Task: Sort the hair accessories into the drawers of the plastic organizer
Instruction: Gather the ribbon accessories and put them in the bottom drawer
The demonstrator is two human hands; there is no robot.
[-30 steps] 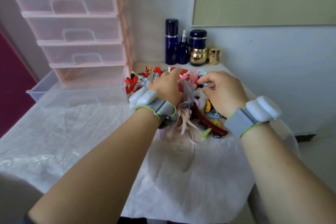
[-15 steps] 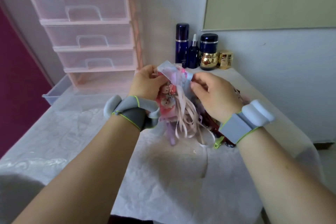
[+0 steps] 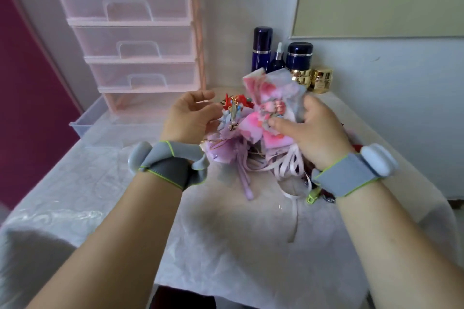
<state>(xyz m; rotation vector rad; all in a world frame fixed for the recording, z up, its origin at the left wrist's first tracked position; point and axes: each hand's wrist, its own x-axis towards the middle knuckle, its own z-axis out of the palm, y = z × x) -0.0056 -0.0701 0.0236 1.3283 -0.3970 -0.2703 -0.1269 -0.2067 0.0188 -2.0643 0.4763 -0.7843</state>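
My right hand [image 3: 313, 133] grips a large pink-and-white fabric bow [image 3: 273, 100] with long pale ribbons, thumb pressed on its front, lifted above the table. My left hand [image 3: 190, 115] is beside it, its curled fingers on a lilac flower hair accessory [image 3: 226, 143] whose ribbons dangle. Behind and under both hands lies the pile of hair accessories [image 3: 238, 101], mostly hidden. The pink plastic organizer [image 3: 195, 32] stands at the back left with three clear drawers closed. Its lowest drawer [image 3: 82, 123] is pulled out onto the table.
Dark blue bottles [image 3: 262, 47] and gold jars [image 3: 322, 80] stand against the wall behind the pile. A green clip [image 3: 313, 195] lies by my right wrist. A white cloth [image 3: 226, 246] covers the table; its front edge is near me.
Both hands lifted the ribboned bows out of the pile. The pink bow has since turned to show its front in my right hand, and my left hand has shifted left onto the lilac piece.
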